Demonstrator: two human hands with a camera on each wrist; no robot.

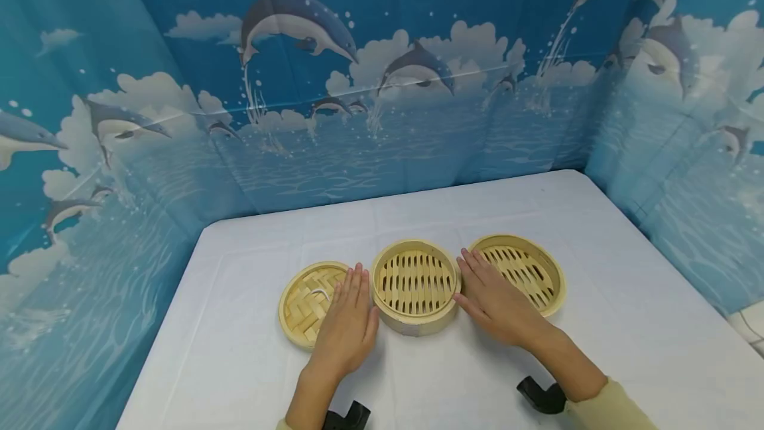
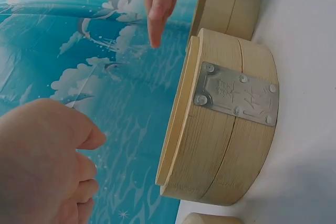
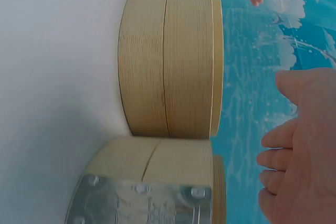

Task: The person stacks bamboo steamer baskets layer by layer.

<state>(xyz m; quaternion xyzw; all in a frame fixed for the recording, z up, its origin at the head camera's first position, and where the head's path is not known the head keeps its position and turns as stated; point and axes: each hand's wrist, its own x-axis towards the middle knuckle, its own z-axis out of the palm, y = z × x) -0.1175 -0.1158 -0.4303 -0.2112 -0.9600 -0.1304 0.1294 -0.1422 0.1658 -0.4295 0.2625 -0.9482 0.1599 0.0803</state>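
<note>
Three round bamboo steamer pieces lie side by side on the table. At left is a woven lid (image 1: 301,307) with a small pale loop on top. A slatted steamer basket (image 1: 418,325) stands in the middle, bearing a metal plate (image 2: 236,94) on its side. Another slatted basket (image 1: 558,277) lies at right. My left hand (image 1: 346,330), fingers straight, is over the lid's right side and partly hides it. My right hand (image 1: 498,300) stretches out between the middle and right baskets, covering part of the right one. Both wrist views show the hands apart from the basket walls, holding nothing.
A white cloth covers the table (image 1: 239,363). Behind it and along the sides hangs a blue curtain (image 1: 334,151) printed with dolphins. Black wrist mounts (image 1: 542,395) show beneath both forearms.
</note>
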